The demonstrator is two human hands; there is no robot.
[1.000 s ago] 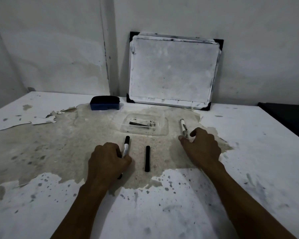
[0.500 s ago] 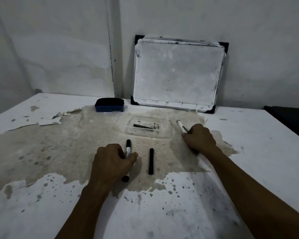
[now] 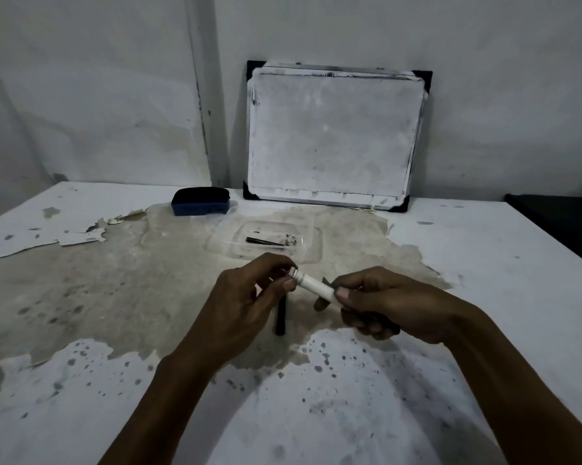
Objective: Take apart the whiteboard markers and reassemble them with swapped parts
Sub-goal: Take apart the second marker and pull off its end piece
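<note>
Both forearms enter from the near edge over the desk (image 3: 484, 263), whose white coating is peeled and speckled, exposing a large bare brown patch at centre.

Right hand (image 3: 383, 303): fingers wrapped around the dark near end of a whiteboard marker (image 3: 314, 285), thumb pressed on its white barrel. Marker held above the desk, tilted, its far end pointing up and to the left.

Left hand (image 3: 246, 300): thumb and forefinger pinched together on the marker's far-left end, at the ringed neck of the barrel. Whether a cap or nib piece sits inside that pinch cannot be told; the fingers cover it.

Below and between the hands, a black marker piece (image 3: 280, 322) lies on the bare patch, running near to far, upper part hidden behind the left hand.

Farther on: a clear plastic tray (image 3: 311, 245) on the desk, holding a thin dark stick-like part (image 3: 264, 242) and some small dark bits at its right; too small to identify.

Far left of the tray: blue eraser (image 3: 200, 201) with dark top.

Farthest: small whiteboard (image 3: 333, 135), smudged, black corner caps, leaning against the wall (image 3: 81, 95).
</note>
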